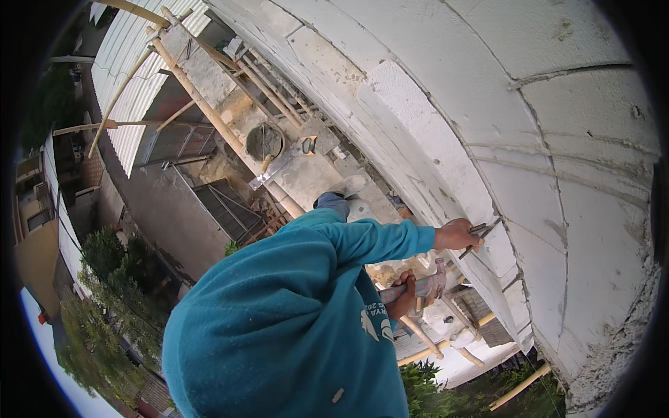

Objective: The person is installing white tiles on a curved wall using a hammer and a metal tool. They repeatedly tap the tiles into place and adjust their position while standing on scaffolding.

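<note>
Two hands [456,235], plus (one of each) a hammer [439,279], a round bucket [282,144], a wooden-handled blade [270,174]

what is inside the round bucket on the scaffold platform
Inside the bucket is a grey mix, probably mortar; it covers the bucket's bottom, so anything beneath can't be seen.

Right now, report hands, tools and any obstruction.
Left hand grips thin metal bar at white block wall. Right hand grips hammer. No obstruction visible at bar; mortar bucket farther off.
</note>
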Demonstrator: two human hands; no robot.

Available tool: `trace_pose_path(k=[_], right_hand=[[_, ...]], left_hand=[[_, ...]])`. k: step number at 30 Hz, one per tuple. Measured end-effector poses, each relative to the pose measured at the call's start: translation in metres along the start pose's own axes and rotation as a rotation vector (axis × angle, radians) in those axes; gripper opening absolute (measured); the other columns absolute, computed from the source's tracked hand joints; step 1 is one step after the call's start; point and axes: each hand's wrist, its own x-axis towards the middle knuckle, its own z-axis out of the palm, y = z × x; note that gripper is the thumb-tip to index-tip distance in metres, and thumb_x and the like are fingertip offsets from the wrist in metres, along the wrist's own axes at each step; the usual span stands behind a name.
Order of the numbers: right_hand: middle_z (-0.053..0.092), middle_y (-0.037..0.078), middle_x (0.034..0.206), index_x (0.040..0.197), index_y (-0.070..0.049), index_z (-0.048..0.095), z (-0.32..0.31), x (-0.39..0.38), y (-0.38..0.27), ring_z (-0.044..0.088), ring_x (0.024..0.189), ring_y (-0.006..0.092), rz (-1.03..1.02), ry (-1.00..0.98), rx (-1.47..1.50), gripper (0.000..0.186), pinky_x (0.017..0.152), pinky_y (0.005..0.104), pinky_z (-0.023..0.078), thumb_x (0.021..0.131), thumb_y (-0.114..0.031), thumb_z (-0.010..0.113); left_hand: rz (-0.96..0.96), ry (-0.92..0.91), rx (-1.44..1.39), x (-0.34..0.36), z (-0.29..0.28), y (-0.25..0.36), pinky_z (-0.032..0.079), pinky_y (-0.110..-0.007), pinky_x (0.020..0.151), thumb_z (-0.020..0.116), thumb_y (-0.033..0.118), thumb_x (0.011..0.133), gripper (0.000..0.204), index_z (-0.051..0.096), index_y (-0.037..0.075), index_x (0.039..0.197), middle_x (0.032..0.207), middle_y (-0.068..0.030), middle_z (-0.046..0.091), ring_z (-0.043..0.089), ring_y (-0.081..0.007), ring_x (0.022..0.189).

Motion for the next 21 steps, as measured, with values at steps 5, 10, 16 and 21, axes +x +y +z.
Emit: trace_pose_path(k=[5,10,16,21], right_hand=[[0.06,0.003,0.095,0.111,-0.001,0.055,-0.014,0.017,0.012,0.057,0.083,0.0101,0.037,-0.055,0.012,0.023,0.066,0.022,0.046,0.096,-0.019,0.055],[0.063,0.007,0.102,0.109,-0.004,0.056,0.013,0.024,-0.007,0.062,0.087,0.0132,-0.014,0.064,0.041,0.021,0.066,0.0252,0.049,0.092,-0.016,0.061],[0.066,0.009,0.104,0.109,-0.005,0.055,0.0,0.037,-0.001,0.065,0.088,0.0173,-0.068,0.123,0.149,0.023,0.067,0.0277,0.052,0.09,-0.015,0.063],[0.066,0.01,0.104,0.109,-0.004,0.054,-0.009,0.043,0.02,0.066,0.086,0.0187,-0.077,0.187,0.26,0.024,0.066,0.028,0.053,0.089,-0.014,0.063]], left_hand=[[-0.011,-0.046,0.032,-0.005,-0.003,0.008,0.044,-0.031,0.067,0.067,0.04,0.087,0.031,0.076,0.01,0.081,0.075,-0.0031,0.063,0.055,-0.0137,0.071],[0.043,-0.05,0.001,0.014,-0.012,-0.001,0.042,-0.028,0.062,0.069,0.041,0.087,0.035,0.075,0.006,0.088,0.082,-0.001,0.065,0.053,-0.0121,0.071],[-0.115,-0.075,0.058,0.01,-0.016,0.01,0.033,-0.024,0.05,0.069,0.042,0.087,0.038,0.074,0.005,0.093,0.079,-0.0021,0.064,0.043,-0.0076,0.058],[-0.092,-0.088,0.088,0.006,-0.017,0.016,0.026,-0.023,0.045,0.069,0.045,0.087,0.041,0.073,0.006,0.094,0.075,0.0008,0.058,0.036,-0.0061,0.053]])
